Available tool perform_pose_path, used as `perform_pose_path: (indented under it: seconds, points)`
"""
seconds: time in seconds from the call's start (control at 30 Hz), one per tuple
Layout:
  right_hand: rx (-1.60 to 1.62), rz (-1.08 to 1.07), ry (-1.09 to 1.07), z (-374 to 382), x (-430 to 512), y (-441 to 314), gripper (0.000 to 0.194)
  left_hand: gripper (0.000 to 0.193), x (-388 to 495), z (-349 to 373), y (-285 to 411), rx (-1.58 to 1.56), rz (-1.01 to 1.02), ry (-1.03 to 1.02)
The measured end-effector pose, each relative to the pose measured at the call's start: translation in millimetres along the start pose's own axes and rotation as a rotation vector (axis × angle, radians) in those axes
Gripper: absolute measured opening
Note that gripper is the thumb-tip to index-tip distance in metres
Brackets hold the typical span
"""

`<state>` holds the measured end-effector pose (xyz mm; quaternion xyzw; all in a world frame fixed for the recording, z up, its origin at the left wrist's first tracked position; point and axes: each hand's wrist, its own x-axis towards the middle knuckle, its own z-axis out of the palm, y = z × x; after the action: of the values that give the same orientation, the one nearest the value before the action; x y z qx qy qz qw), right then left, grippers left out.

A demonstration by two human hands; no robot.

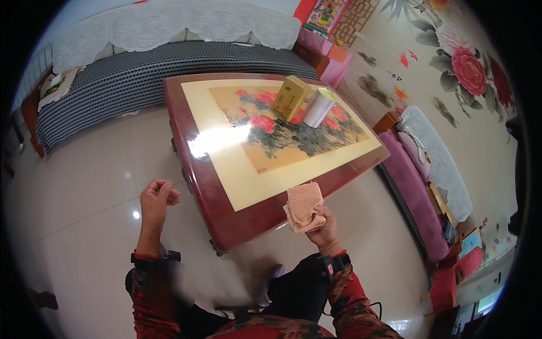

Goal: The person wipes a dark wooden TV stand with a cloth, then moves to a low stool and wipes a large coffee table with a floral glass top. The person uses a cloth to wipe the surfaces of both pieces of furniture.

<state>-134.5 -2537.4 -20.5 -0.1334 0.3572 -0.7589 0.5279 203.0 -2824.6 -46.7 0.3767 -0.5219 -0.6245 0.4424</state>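
My right hand (327, 231) grips a folded peach terry cloth (305, 205) by its lower right corner. The cloth is held at the near edge of the low table (254, 229), which has a glossy dark red border; whether it touches the tabletop I cannot tell. To the left of the table, above the tiled floor, is my left hand (159, 201). Its fingers are curled in, with nothing visible in them. A peony painting (271, 156) with a cream margin covers the table's middle. On it stand a gold box (290, 98) and, beside it, a silvery cylindrical canister (318, 111).
A long sofa (169, 63) with a dark patterned cover runs behind the table. Another seat with a purple cover (408, 190) stands along the right wall. Pale glossy tiles (93, 237) surround the table. Light glares off the tabletop's left part.
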Motion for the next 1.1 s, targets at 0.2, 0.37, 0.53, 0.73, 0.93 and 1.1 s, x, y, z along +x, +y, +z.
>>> perform_pose_path:
  seconds: [0.2,0.37,0.53,0.73,0.93,1.1]
  points:
    - [-0.494,-0.142,0.106,-5,70,-14,0.057,0.018,0,0,1,0.007,-0.001,-0.007]
    - [-1.165,-0.371,0.182,1,88,-39,0.045,0.018,-1,1,6,0.001,0.005,-0.002]
    - [-1.86,-0.785,-0.209,42,88,10,0.036,0.018,2,9,5,0.01,-0.018,-0.023]
    - [-2.193,-0.823,-0.356,23,114,47,0.054,0.017,0,18,-6,0.038,-0.032,-0.036]
    - [-2.433,-0.606,0.012,-58,146,-41,0.049,0.017,1,12,-4,0.06,-0.041,-0.028]
    - [-2.313,-0.755,0.432,-76,148,-50,0.044,0.016,-5,1,-1,0.033,-0.008,-0.022]
